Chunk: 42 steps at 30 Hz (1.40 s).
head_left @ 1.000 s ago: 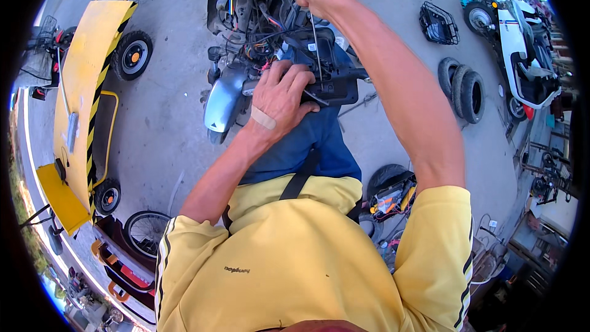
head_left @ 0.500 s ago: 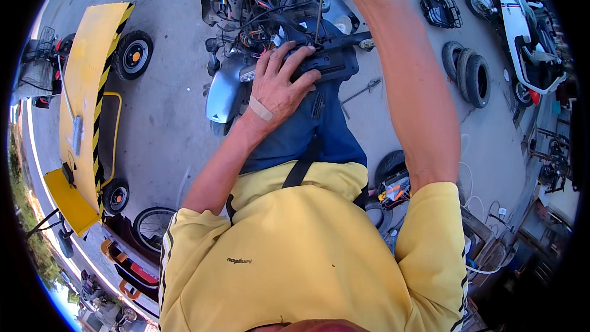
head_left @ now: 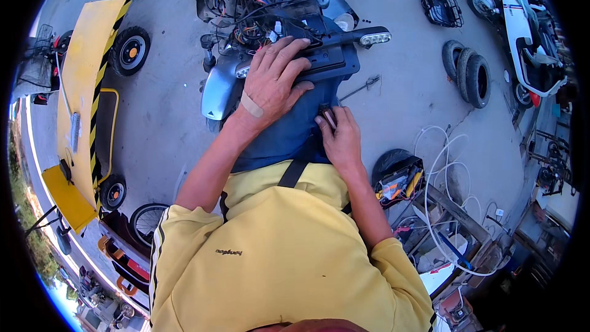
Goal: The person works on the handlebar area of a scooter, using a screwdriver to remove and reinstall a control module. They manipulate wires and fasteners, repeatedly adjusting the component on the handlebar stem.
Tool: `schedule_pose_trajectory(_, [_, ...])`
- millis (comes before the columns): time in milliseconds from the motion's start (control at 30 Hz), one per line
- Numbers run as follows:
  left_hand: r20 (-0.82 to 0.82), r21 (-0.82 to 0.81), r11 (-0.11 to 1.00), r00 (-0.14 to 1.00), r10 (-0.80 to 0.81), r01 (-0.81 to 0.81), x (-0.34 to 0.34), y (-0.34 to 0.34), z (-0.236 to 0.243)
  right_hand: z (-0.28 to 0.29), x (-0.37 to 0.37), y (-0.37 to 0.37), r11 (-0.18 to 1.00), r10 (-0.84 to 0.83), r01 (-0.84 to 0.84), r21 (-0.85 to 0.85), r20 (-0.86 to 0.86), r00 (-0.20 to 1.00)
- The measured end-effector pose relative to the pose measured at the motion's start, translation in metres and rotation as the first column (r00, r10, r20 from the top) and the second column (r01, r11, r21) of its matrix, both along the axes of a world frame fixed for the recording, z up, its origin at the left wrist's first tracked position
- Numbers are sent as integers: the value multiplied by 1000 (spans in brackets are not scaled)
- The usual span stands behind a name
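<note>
A dismantled scooter front with tangled wires (head_left: 258,6) rests before my legs. My left hand (head_left: 270,80) is over the lower edge of its black plastic housing (head_left: 329,61), fingers bent across the top and thumb below. A bar with a clear lamp strip (head_left: 373,38) sticks out to the right of the housing. A silver fender (head_left: 216,92) is just left of my hand. My right hand (head_left: 338,135) is closed round a small dark object (head_left: 328,117) on my blue trouser leg, too small to name.
A yellow cart (head_left: 83,74) with black wheels stands at left. At right are a black basket (head_left: 441,6), three tyres (head_left: 476,83), a white scooter (head_left: 516,31) and a white hose (head_left: 448,154). An open tool container (head_left: 393,187) and metal scrap lie by my right elbow.
My right hand has left the long rod at the top of the housing and come down to my thigh, gripping the small dark object. My left hand has edged up and stays on the housing.
</note>
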State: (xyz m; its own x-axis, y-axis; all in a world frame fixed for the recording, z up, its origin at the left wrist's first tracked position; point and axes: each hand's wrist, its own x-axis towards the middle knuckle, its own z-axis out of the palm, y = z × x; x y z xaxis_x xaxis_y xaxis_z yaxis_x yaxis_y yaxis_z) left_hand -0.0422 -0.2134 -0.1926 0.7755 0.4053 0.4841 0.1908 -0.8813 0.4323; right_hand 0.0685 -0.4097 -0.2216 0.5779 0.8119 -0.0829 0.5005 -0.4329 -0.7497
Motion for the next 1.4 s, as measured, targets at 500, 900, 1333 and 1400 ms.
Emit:
schedule_pose_trajectory(500, [150,-3,996,985,89,-90,-2,-16,18,9,10,2,991,-5,21,-134,122,992])
schedule_pose_trajectory(900, [307,-569,791,951,-47,223,-55,-79,-1,76,7,4,904,390,-393,167,56,919])
schedule_pose_trajectory(1333, [-358,-674,291,645,675,-678,-203,56,-229,57,16,24,985,114,-106,-138,55,992])
schedule_pose_trajectory(1400, [-437,-571,322,611,660,-756,-207,62,-226,48,15,18,984,81,-71,-165,60,995])
